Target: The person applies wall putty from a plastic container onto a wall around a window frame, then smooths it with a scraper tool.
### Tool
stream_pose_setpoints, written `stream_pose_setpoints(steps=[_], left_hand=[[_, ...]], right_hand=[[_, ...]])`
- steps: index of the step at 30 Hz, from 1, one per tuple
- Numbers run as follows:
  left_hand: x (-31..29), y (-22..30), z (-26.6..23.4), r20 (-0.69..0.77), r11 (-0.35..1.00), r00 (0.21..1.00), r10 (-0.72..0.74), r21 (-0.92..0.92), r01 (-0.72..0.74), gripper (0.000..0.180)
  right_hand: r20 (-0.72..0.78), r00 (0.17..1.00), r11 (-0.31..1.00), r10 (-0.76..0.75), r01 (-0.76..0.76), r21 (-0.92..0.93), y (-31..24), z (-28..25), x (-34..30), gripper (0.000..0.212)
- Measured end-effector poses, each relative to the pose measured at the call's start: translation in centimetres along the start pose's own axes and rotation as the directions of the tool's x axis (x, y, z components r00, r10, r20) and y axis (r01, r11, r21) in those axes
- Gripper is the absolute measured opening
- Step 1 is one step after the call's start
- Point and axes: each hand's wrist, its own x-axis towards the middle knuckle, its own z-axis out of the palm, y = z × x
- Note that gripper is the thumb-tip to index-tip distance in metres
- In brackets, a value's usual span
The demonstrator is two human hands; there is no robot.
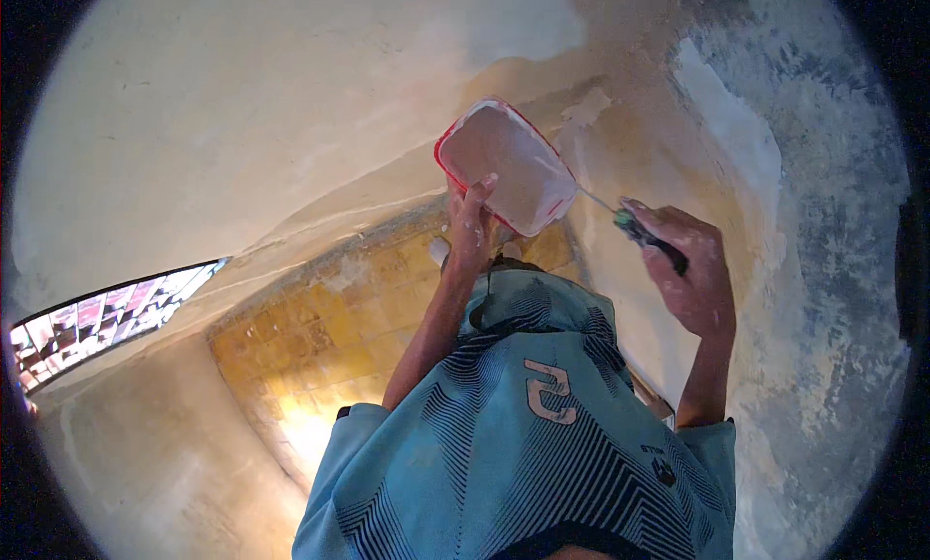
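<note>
My left hand [472, 221] grips a red-rimmed plastic tub [504, 163] by its near left side, thumb over the edge. Pale pinkish-grey paste coats the inside and smears the rim. My right hand [690, 264] is closed around the dark handle of a putty knife [639, 233], which has a green part near the blade end. Its thin metal shank reaches toward the tub's right corner, where the blade end is hard to make out against the paste. White residue marks the fingers of both hands.
Plastered walls [271, 105] rise ahead and at the left; the right wall [823, 269] has patchy grey and white areas. Yellow-brown floor tiles [320, 327] lie below. A barred window opening [107, 318] is at the far left.
</note>
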Motion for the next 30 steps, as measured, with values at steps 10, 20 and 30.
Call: stream_pose_setpoints(steps=[10,20,30], left_hand=[[-0.1,1.2,0.2,0.016,0.94,0.995,0.1,0.327,-0.1,0.066],[0.1,1.3,-0.5,-0.06,0.955,0.998,0.021,0.295,-0.003,0.065],[-0.3,1.7,1.1,-0.008,0.923,1.0,0.006,0.384,-0.002,0.061]], right_hand=[[0.108,0.99,0.892,-0.088,0.127,-0.434,0.0,7.9,4.0,0.041],[0.323,0.94,0.826,0.113,0.092,-0.556,-2.7,4.6,2.8,0.026],[0.258,0.96,0.833,-0.107,0.229,-0.503,-2.5,3.8,5.8,0.02]])
